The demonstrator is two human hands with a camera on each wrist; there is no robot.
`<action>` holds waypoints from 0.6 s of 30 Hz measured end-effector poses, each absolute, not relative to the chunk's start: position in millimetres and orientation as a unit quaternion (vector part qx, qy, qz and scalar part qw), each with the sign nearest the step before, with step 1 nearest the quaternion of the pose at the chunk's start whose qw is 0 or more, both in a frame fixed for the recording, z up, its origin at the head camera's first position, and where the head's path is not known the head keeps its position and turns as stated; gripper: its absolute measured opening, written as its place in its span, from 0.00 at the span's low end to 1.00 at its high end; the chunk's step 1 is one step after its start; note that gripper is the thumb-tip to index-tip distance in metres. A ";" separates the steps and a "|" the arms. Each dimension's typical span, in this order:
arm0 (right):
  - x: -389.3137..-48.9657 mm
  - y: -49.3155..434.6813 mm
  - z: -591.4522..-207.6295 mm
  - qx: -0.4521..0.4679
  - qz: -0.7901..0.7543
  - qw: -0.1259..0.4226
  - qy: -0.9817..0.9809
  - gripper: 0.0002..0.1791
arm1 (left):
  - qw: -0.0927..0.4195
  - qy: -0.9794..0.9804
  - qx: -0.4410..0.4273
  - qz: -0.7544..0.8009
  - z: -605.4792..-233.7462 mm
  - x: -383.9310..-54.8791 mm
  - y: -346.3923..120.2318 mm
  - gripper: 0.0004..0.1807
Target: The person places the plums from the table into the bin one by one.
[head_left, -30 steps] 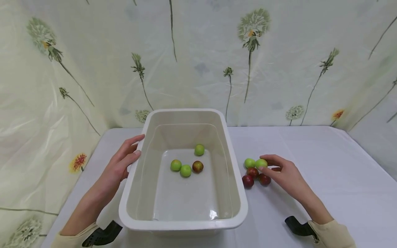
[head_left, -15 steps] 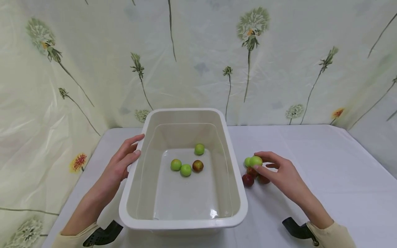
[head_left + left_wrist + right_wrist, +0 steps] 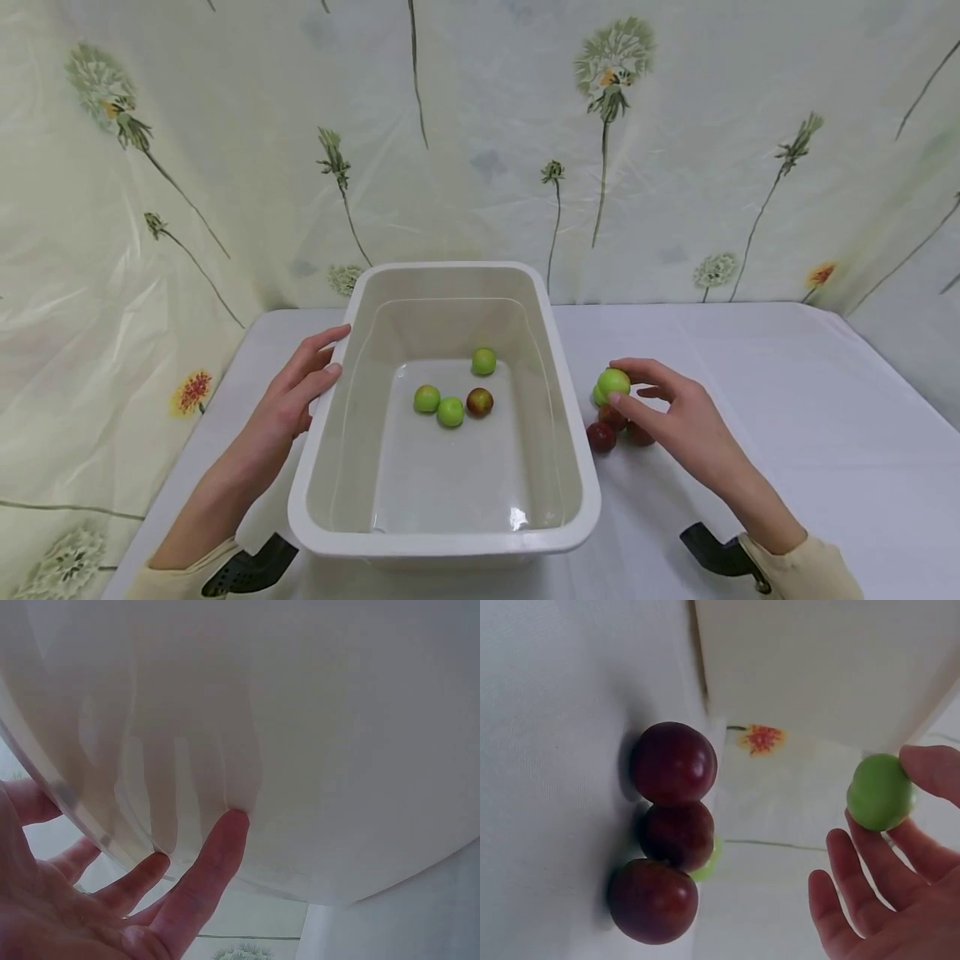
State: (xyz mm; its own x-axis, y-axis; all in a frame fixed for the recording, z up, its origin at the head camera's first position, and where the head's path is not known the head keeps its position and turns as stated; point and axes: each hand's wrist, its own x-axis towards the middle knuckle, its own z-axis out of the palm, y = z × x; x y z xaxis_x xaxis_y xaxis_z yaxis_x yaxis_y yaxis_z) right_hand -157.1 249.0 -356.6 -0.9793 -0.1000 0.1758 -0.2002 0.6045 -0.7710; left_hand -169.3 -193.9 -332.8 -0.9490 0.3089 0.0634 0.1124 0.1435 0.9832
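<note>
My right hand [image 3: 682, 417] pinches a green plum [image 3: 881, 793] between thumb and fingertips, lifted off the table just right of the white basin [image 3: 442, 546]. Below it lie three dark red plums [image 3: 673, 763] in a touching cluster. Behind them a second green plum [image 3: 706, 862] is mostly hidden. On the basin floor sit three green plums [image 3: 451, 412] and one reddish-brown plum [image 3: 480, 402]. My left hand [image 3: 288, 400] rests against the basin's left side, its fingers [image 3: 202, 881] fairly straight and touching the outer wall below the rim.
A white cloth covers the table [image 3: 750, 375], with cloth surface to the right of the plums. Behind and to the left hangs a dandelion-patterned curtain [image 3: 480, 167]. The basin's raised right wall stands between the plum cluster and the basin floor.
My right hand has picked the green plum up from the cluster and moved it slightly up and left toward the basin. My left hand and the basin have stayed put.
</note>
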 end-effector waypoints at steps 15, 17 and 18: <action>-170.6 233.7 -343.0 0.119 0.426 0.138 -0.886 0.22 | 0.075 0.744 0.146 0.648 -335.0 -169.6 -193.9 0.26; -172.0 231.4 -340.4 0.118 0.435 0.143 -0.881 0.21 | 0.074 0.745 0.146 0.647 -335.2 -169.9 -194.0 0.26; -172.8 230.3 -339.5 0.119 0.440 0.148 -0.878 0.21 | 0.074 0.745 0.147 0.647 -335.2 -170.0 -194.1 0.27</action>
